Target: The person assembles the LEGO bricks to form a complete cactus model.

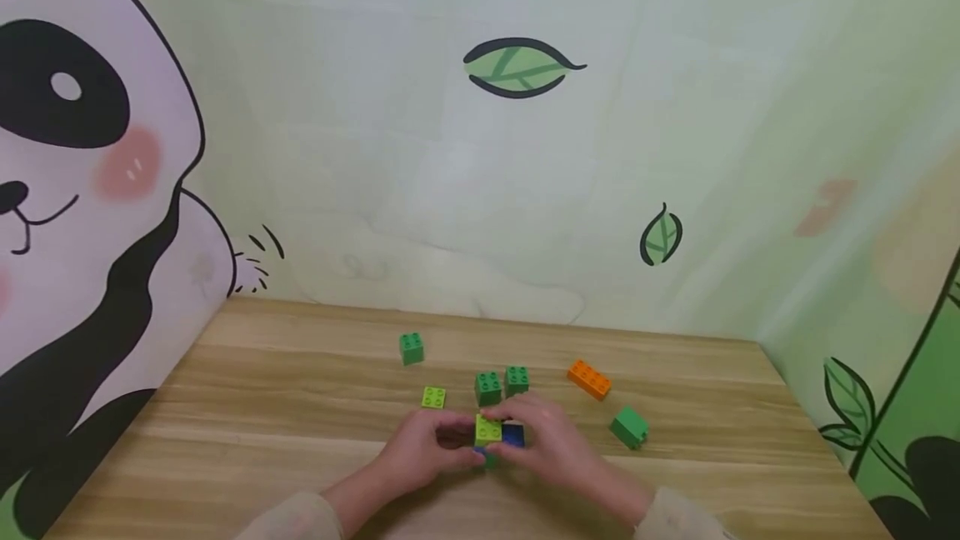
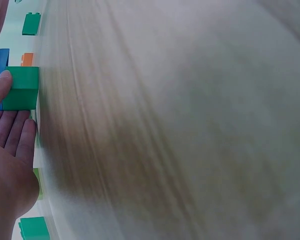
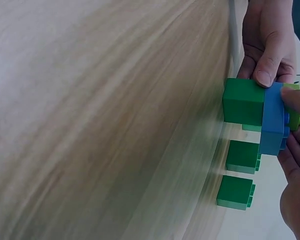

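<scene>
Stack: I find three blocks joined between the hands at the near middle of the table [image 1: 285,373]: green base block [image 3: 243,100], blue block [image 3: 272,120] above it, lime block [image 1: 488,433] on top. The blue block overhangs the base on the person's right. From my post I cannot tell whether the base touches the wood.
Left hand [image 1: 414,450]: I record the thumb at the seam of green and blue, fingers behind; clamped on the stack.
Right hand [image 1: 552,442]: I record thumb and forefinger clamped on the lime block, near and far edges.
Loose greens: I count a pair [image 1: 487,390] [image 1: 517,381] just beyond the hands, one [image 1: 411,349] at far left, and one tipped on its side [image 1: 630,428] to the right.
Loose lime [image 1: 433,397]: studs up, just beyond the left hand.
Orange block [image 1: 588,379]: studs up, set diagonally, right of the pair.
Backdrop [image 1: 360,148]: I note cloth printed with a panda [image 1: 67,215] and leaves [image 1: 517,69].
</scene>
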### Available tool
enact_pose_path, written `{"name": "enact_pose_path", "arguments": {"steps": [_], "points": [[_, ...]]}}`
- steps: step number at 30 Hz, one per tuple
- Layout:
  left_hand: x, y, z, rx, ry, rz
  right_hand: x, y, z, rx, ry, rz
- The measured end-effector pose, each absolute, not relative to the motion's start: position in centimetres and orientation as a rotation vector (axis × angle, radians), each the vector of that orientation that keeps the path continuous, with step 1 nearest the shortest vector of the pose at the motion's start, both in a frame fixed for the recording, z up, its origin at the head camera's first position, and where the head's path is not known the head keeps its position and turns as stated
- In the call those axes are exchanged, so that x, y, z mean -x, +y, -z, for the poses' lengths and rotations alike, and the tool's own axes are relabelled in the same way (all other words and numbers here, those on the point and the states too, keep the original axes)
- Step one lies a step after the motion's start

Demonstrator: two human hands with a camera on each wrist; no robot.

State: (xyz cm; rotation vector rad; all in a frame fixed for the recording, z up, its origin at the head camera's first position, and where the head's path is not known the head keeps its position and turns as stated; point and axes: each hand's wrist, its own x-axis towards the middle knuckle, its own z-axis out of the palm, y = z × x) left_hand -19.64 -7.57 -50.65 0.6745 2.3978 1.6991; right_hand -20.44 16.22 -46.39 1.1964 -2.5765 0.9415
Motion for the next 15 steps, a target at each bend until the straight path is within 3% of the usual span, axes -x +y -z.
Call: {"name": "enact_pose_path", "arguments": {"steps": [15], "points": [[19.5, -7.4, 50.6, -0.64, 2.356, -1.713, 19.9, 19.4, 45.0, -1.039, -2.593, -0.973]]}}
